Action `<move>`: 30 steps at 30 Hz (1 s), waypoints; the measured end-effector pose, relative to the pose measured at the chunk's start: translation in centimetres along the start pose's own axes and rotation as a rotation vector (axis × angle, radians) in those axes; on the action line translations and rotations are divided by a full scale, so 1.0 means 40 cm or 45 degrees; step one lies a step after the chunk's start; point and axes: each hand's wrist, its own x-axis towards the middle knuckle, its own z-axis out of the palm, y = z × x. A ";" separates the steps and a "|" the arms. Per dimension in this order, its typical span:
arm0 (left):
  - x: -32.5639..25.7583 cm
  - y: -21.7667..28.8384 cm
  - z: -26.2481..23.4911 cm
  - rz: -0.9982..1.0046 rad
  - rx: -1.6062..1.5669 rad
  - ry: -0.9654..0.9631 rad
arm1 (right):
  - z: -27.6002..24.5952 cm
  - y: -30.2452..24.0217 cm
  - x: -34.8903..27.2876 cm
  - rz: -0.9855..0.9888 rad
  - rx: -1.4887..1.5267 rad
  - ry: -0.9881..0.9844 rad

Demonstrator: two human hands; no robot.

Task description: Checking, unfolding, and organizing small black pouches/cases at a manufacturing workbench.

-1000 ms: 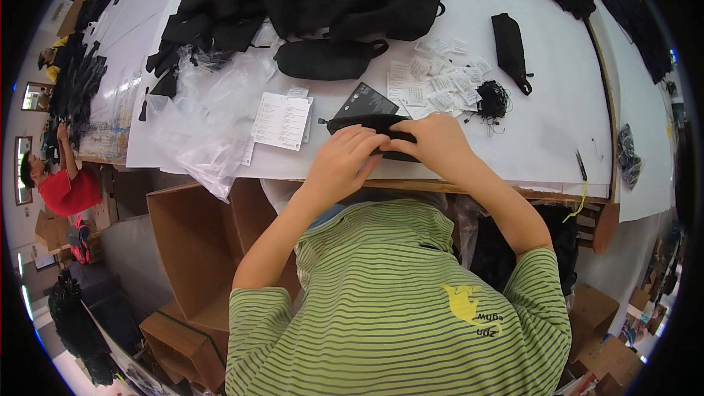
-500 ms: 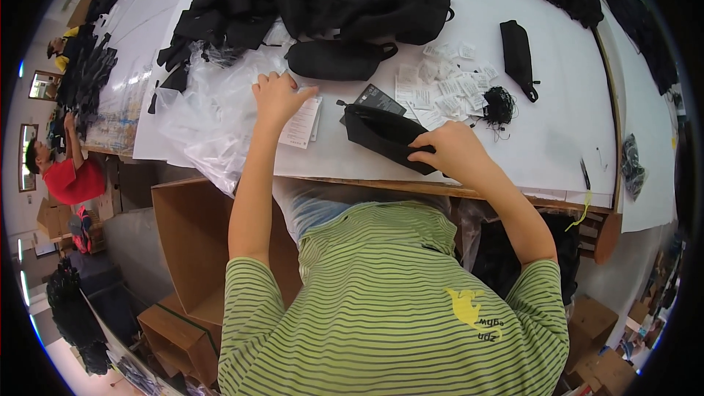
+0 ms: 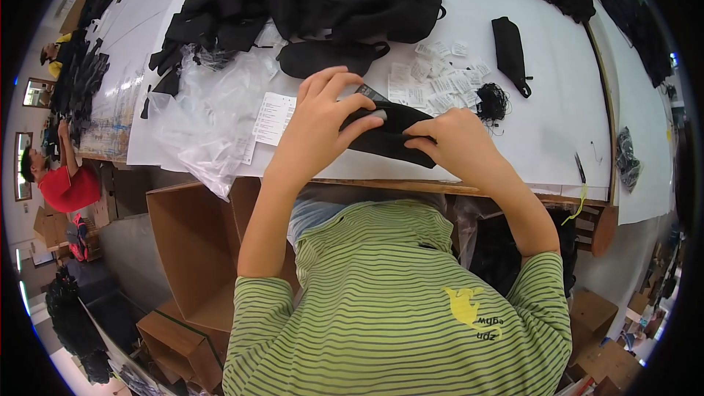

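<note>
A black zip pouch point(image 3: 396, 148) lies near the front edge of the table, between my hands. My right hand point(image 3: 460, 143) pinches its right part between thumb and fingers. My left hand point(image 3: 319, 121) grips the pouch's left end, thumb and fingers closed at its upper edge. A small greyish bit shows by the left fingertips; its kind cannot be made out. Behind the pouch a dark printed card point(image 3: 372, 92) partly shows. White printed leaflets point(image 3: 274, 119) lie beside my left hand. Another black pouch point(image 3: 312, 59) rests just beyond it.
Clear plastic bags point(image 3: 198, 121) lie crumpled at the left. A heap of black pouches point(image 3: 308, 0) covers the far side. Small white labels point(image 3: 440, 77), black cords point(image 3: 492, 103) and a single pouch point(image 3: 511, 55) lie right. An open cardboard box point(image 3: 187, 249) stands below the table edge.
My left hand has moved right, from the white leaflets to the left end of the pouch, and closed there. My right hand still holds the pouch, which now looks flatter.
</note>
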 end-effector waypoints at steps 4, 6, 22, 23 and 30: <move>-0.023 -0.013 -0.011 -0.386 -0.370 0.311 | -0.012 -0.019 0.001 -0.006 0.087 0.198; -0.070 -0.050 0.044 -0.380 -0.284 0.509 | -0.025 -0.039 0.001 0.028 0.168 0.242; -0.107 0.068 0.081 -1.180 -2.163 1.093 | 0.040 -0.088 0.008 0.461 1.179 0.662; -0.106 0.070 0.079 -1.185 -2.166 1.093 | 0.045 -0.099 0.002 0.495 1.216 0.657; -0.110 0.064 0.092 -1.149 -2.065 1.092 | 0.127 -0.077 -0.029 0.274 1.143 0.805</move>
